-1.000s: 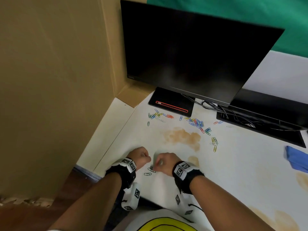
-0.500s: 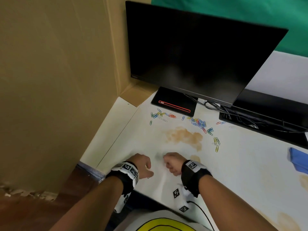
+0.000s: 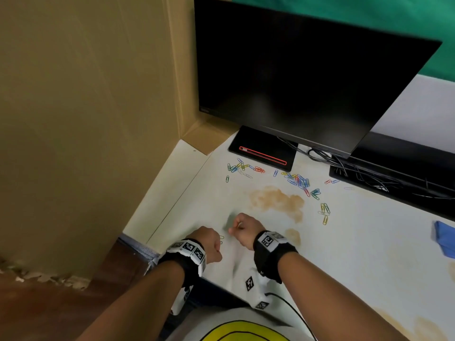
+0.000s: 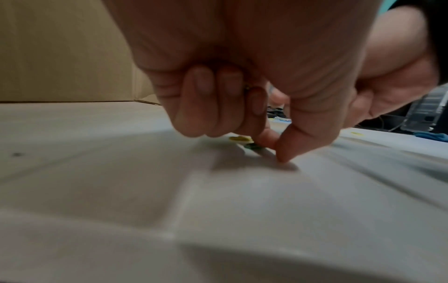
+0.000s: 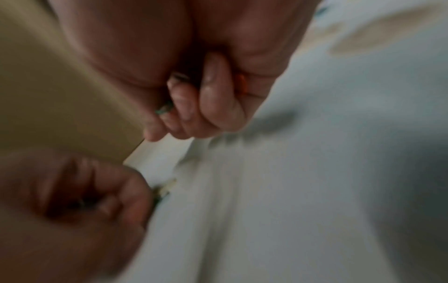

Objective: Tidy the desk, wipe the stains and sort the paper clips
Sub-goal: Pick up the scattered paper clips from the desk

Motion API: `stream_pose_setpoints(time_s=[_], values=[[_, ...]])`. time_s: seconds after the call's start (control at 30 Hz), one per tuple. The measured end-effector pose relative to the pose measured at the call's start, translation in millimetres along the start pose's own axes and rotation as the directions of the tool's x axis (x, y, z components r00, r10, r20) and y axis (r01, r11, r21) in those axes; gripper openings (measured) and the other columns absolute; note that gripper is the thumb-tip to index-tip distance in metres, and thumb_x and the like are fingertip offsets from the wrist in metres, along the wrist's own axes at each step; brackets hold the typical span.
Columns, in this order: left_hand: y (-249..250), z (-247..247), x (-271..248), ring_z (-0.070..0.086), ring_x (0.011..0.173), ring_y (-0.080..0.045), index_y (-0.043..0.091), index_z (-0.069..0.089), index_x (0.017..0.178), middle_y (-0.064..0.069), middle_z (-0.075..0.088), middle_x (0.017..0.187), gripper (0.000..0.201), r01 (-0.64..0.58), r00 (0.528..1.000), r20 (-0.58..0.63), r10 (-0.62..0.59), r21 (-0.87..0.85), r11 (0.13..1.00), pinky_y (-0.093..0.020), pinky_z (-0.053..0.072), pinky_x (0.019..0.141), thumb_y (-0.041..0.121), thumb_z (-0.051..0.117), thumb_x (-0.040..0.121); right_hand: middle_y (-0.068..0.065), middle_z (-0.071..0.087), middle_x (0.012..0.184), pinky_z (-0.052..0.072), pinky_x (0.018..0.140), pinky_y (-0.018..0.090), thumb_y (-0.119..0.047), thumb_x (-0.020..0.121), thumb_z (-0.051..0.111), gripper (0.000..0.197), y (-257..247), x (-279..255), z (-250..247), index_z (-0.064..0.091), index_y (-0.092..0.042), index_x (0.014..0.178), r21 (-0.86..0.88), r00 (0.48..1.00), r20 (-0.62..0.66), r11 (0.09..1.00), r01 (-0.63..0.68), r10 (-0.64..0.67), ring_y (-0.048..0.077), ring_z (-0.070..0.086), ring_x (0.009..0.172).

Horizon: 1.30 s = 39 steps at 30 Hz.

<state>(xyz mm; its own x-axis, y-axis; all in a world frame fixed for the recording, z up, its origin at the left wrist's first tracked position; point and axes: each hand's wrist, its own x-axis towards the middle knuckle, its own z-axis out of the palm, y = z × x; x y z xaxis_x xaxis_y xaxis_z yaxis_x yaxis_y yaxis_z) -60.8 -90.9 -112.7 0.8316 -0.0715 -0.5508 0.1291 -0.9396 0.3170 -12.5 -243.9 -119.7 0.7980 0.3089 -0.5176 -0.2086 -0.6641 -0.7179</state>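
White desk (image 3: 357, 254) with brown stains (image 3: 275, 199); cardboard wall (image 3: 81, 119) at left, monitor (image 3: 295, 77) and cables (image 3: 369, 175) far. Paper clips (image 3: 299, 180) scattered along far side, near monitor base. Blue cloth (image 3: 444, 238) at right edge. Left hand (image 3: 208, 243) near desk's front edge, fingers curled, pinching clip against surface. Right hand (image 3: 243, 228) just beside, clenched round clips. Open surface right of hands.

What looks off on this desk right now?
Brown stain mid-desk, a smaller one by the right hand, and more at the near right edge. Coloured clips lie scattered loose before the monitor. Cables tangled under it. Blue cloth lies unused, far right.
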Motion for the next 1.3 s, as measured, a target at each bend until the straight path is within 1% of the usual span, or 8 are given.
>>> stream_pose_setpoints(time_s=[0.27,0.43,0.6,0.7,0.8,0.93,1.17,1.3], values=[[-21,-4,-5,0.054,0.070,-0.018,0.030,0.046,0.079,0.010,0.048,0.071,0.015,0.085,0.989,-0.110,-0.097,-0.108,0.990,-0.021,0.040,0.061,0.030,0.061,0.075,0.016,0.063,0.111,0.046,0.078,0.029,-0.015,0.092,0.042,0.026,-20,5,22,0.056,-0.016,0.114,-0.520,0.981,0.067,0.833,0.191,-0.183,0.033,0.062,0.098],[-21,-9,-5,0.061,0.095,-0.018,0.033,0.061,0.104,0.005,0.061,0.107,0.023,0.070,0.990,-0.118,-0.075,-0.042,0.997,-0.021,0.043,0.073,0.033,0.060,0.080,0.022,0.057,0.115,0.047,0.081,0.037,-0.010,0.091,0.041,0.026,-26,10,27,0.046,-0.007,0.117,-0.746,0.969,0.205,0.619,0.245,-0.136,0.039,0.059,0.103],[-10,-10,-3,0.061,0.102,-0.020,0.030,0.064,0.107,0.002,0.061,0.114,0.025,0.035,0.994,-0.101,-0.032,0.032,0.999,-0.026,0.047,0.083,0.034,0.057,0.084,0.015,0.060,0.116,0.048,0.084,0.035,-0.020,0.094,0.044,0.024,-19,13,16,0.054,-0.009,0.114,-0.690,0.979,0.190,0.699,0.190,-0.079,0.035,0.060,0.103],[-3,-11,0,0.061,0.104,-0.021,0.027,0.062,0.110,0.001,0.060,0.117,0.025,0.013,0.997,-0.079,-0.007,0.076,0.997,-0.027,0.048,0.085,0.030,0.056,0.086,0.006,0.062,0.100,0.049,0.078,0.030,-0.032,0.095,0.044,0.023,-8,11,3,0.057,-0.016,0.105,-0.502,0.987,0.157,0.857,0.114,-0.039,0.025,0.060,0.087],[5,-13,2,0.061,0.104,-0.022,0.026,0.060,0.112,0.000,0.060,0.116,0.028,-0.003,0.999,-0.036,0.007,0.107,0.994,-0.027,0.048,0.084,0.030,0.057,0.084,0.000,0.049,0.068,0.035,0.045,0.019,-0.022,0.097,0.045,0.017,0,0,-10,0.053,-0.020,0.082,0.062,0.989,0.144,0.998,-0.030,0.021,0.009,0.042,0.045],[21,-15,9,0.062,0.102,-0.026,0.020,0.064,0.107,-0.003,0.063,0.114,0.025,-0.063,0.998,0.043,0.055,0.228,0.972,-0.031,0.051,0.085,0.026,0.057,0.084,-0.003,0.038,0.053,0.017,0.034,0.011,-0.014,0.099,0.044,0.028,1,-23,-35,0.045,-0.018,0.072,0.696,0.972,0.231,0.691,-0.193,0.039,0.005,0.023,0.035],[34,-22,17,0.064,0.092,-0.026,0.010,0.066,0.095,-0.007,0.067,0.105,0.026,-0.070,0.989,0.145,0.029,0.288,0.955,-0.030,0.053,0.078,0.030,0.062,0.080,-0.002,0.034,0.048,0.011,0.042,0.009,-0.020,0.067,0.038,0.015,-13,-53,-68,0.038,-0.019,0.052,0.958,0.976,0.196,0.231,-0.170,-0.095,0.010,0.013,0.036],[45,-30,15,0.054,0.069,-0.021,0.018,0.055,0.074,-0.004,0.057,0.078,0.015,-0.008,0.986,0.168,0.013,-0.027,1.000,-0.022,0.042,0.060,0.028,0.057,0.083,0.001,0.036,0.048,0.014,0.045,0.009,-0.019,0.062,0.033,0.012,-13,-62,-76,0.040,-0.016,0.052,0.994,0.986,0.087,0.076,-0.077,-0.142,0.012,0.012,0.041]])
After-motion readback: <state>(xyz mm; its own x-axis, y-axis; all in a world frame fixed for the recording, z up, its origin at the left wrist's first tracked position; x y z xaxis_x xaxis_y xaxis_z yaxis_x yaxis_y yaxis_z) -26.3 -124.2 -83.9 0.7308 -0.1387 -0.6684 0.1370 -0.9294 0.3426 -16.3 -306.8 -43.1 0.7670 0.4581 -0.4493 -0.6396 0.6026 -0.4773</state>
